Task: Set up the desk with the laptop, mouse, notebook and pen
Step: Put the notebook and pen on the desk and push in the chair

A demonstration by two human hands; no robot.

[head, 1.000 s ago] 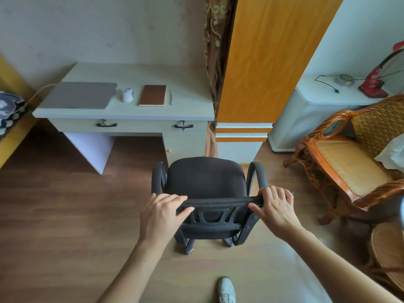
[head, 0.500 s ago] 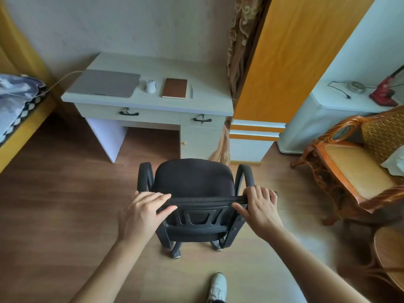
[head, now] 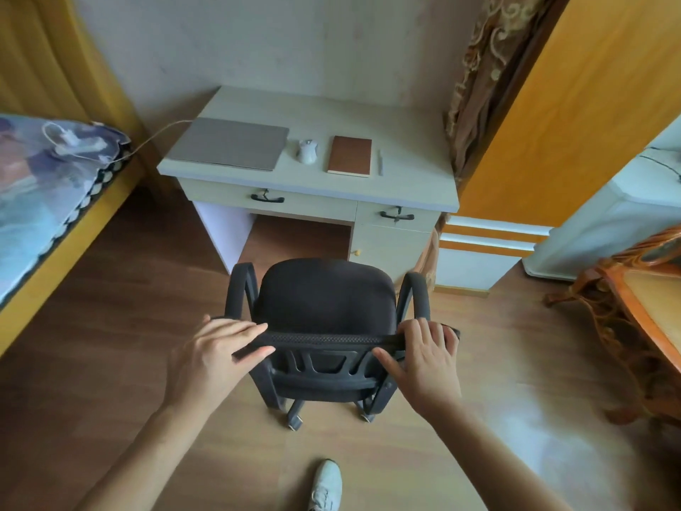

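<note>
Head view: both hands grasp the top edge of a black office chair (head: 324, 300) facing the desk (head: 368, 186).

Left hand (head: 213, 359) and right hand (head: 423, 363) each curl over the backrest. On the desk, left to right, lie the closed laptop (head: 230, 143), white mouse (head: 307, 151), brown notebook (head: 350, 156) and pen (head: 380, 162), each apart from the next.

Desk (head: 401, 186) — closed laptop (head: 230, 147), mouse (head: 307, 151), notebook (head: 350, 156), pen (head: 381, 162) in row.
</note>
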